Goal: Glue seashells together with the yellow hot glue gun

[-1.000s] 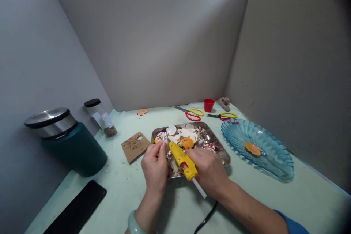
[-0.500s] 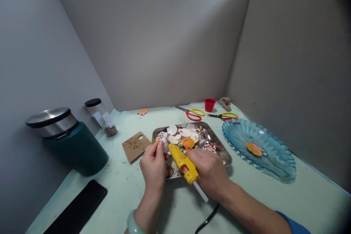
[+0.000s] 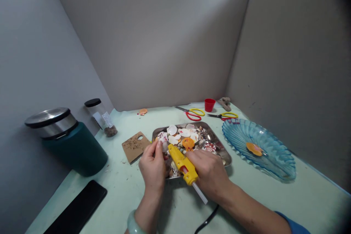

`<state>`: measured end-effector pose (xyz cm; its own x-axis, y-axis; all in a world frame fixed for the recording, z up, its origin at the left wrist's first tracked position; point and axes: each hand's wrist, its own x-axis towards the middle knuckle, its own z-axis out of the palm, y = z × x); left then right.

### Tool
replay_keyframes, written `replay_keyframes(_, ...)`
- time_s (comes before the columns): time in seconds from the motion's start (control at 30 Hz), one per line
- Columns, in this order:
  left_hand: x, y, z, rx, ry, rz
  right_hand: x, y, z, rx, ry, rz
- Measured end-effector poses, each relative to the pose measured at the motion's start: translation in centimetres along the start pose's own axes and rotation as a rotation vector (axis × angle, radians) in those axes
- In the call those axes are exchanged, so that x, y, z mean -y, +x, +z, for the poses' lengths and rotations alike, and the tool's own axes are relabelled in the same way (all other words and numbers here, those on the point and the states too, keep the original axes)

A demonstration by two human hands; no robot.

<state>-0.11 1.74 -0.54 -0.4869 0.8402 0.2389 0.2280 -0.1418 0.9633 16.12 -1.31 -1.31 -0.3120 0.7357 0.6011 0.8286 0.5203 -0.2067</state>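
My right hand [image 3: 211, 170] is wrapped round a yellow hot glue gun [image 3: 183, 164], with a clear glue stick [image 3: 200, 193] poking out of its back end. Its nozzle end points up and left, close to the fingertips of my left hand [image 3: 153, 162]. The thumb and fingers of that left hand are pinched together; whatever is between them is too small or hidden to name. Beneath both hands lies a metal tray [image 3: 227, 155] holding white, orange and speckled shells [image 3: 188, 143] and small pebbles. The hands and glue gun hide the tray's near left part.
Left stand a teal flask [image 3: 79, 150], a clear jar [image 3: 102, 117], a black phone [image 3: 78, 208] and a brown card [image 3: 135, 147]. Behind the tray lie two pairs of scissors [image 3: 196, 112] and a red cup [image 3: 210, 105]. A blue glass dish [image 3: 279, 153] holding an orange shell is at right.
The glue gun and both hands have shifted very slightly left. My left fingertips sit a little farther from the nozzle end. Nothing else has moved visibly.
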Motion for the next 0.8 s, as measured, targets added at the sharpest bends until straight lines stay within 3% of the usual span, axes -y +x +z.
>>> replay_keyframes(0.8, 0.09, -0.09, -0.13, 0.019, 0.005, 0.036, 0.27, 0.17, -0.05, -0.017, -0.053, 0.019)
